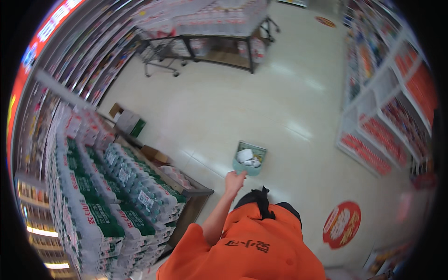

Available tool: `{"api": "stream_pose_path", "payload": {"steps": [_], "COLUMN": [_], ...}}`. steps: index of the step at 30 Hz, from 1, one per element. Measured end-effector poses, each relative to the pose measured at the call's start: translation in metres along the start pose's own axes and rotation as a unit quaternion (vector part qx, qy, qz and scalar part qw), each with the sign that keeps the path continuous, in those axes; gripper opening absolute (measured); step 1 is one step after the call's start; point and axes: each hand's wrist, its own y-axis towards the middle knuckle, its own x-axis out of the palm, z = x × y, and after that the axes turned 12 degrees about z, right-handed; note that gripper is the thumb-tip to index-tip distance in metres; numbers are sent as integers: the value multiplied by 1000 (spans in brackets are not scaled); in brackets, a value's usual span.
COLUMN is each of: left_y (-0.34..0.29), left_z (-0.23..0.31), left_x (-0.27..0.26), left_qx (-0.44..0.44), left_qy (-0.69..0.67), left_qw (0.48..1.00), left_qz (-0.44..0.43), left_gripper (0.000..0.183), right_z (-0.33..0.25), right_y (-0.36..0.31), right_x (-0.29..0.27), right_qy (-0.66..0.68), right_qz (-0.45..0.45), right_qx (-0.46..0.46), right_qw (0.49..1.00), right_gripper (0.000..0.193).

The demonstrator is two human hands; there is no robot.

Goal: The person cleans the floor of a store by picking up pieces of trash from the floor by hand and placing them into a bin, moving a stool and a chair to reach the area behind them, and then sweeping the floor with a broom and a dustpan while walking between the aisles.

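Note:
My left hand (pixel 235 181) reaches forward from the orange sleeve, its fingers closed at the near edge of a pale green dustpan (pixel 255 171). The dustpan's handle is hidden, covered by the hand. Inside the pan lie crumpled white scraps (pixel 245 155) and other small litter too blurred to name. The pan is seen over the pale floor, ahead of my dark apron or trousers. Of my right hand and forearm nothing shows.
Stacked shrink-wrapped water bottles (pixel 100 205) fill a low platform on the left, with an open carton (pixel 129 122) beyond. A shopping cart (pixel 161 58) and a loaded table (pixel 219 58) stand ahead. White shelves (pixel 373 126) run along the right. A red floor sticker (pixel 343 225) lies nearby.

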Motion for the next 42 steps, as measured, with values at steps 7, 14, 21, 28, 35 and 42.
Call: {"api": "stream_pose_path", "payload": {"steps": [7,14,21,28,35,42], "left_y": [77,178,280,407,555,687], "left_z": [95,223,333,428,558,668], "left_x": [65,178,276,399,543,671], "left_qx": [-55,-38,-61,-42,6,28], "left_qy": [-62,-2,-81,-118,-18,-25], "left_qw": [996,998,993,990,990,992], "left_qz": [-31,-52,-67,-71,-140,-116], "left_gripper": [32,25,19,20,20,23], "right_z": [-198,-386,-550,-710,-858,-1023], "right_y": [43,107,152,196,215,239], "right_x": [49,77,111,136,147,186], "right_qy": [-98,-109,-44,-37,-74,-93], "right_qz": [-8,-10,5,43,126,165], "right_qx": [-98,-143,-117,-116,-178,-259], "right_qw": [990,984,992,992,973,947], "right_gripper": [17,19,20,22,23,25]}}
